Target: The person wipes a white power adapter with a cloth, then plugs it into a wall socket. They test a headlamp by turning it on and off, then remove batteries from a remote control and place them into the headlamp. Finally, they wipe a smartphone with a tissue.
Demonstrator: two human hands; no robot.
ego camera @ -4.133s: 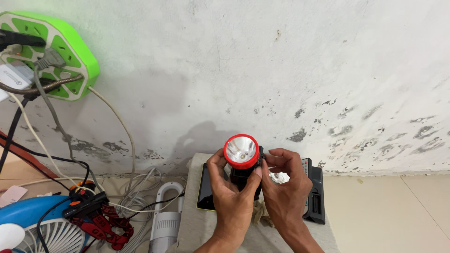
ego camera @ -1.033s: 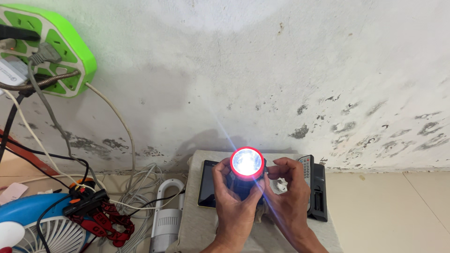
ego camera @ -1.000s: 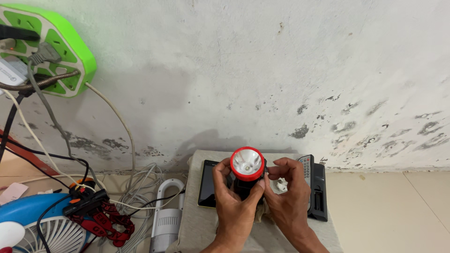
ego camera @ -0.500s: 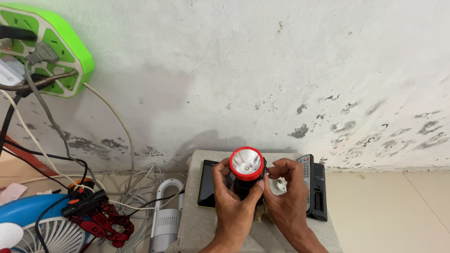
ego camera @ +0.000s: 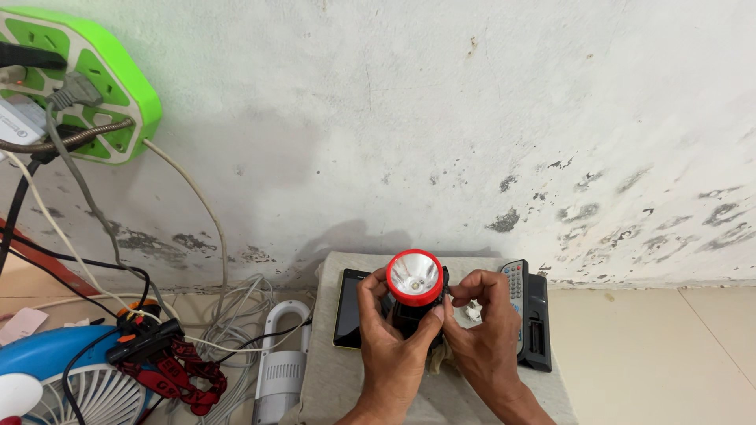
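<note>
A small torch (ego camera: 414, 279) with a red rim, a silver reflector and a black body points up toward me, its light off. My left hand (ego camera: 390, 346) wraps around the black body from the left and below. My right hand (ego camera: 484, 334) touches the torch's right side with thumb and fingertips, just behind the red rim. Both hands hover over a low surface covered with a grey cloth (ego camera: 331, 382). A small white part (ego camera: 472, 312) lies on the cloth behind my right fingers.
A dark tablet (ego camera: 347, 319) lies left of the torch; a grey remote (ego camera: 516, 287) and black box (ego camera: 536, 323) lie right. A green power strip (ego camera: 102, 86) hangs on the stained wall, cables trailing down. A blue fan (ego camera: 71, 378) and white handled device (ego camera: 281, 370) sit lower left.
The torch flashed bright about a second ago and is dark now. Both hands have stayed in nearly the same grip and place.
</note>
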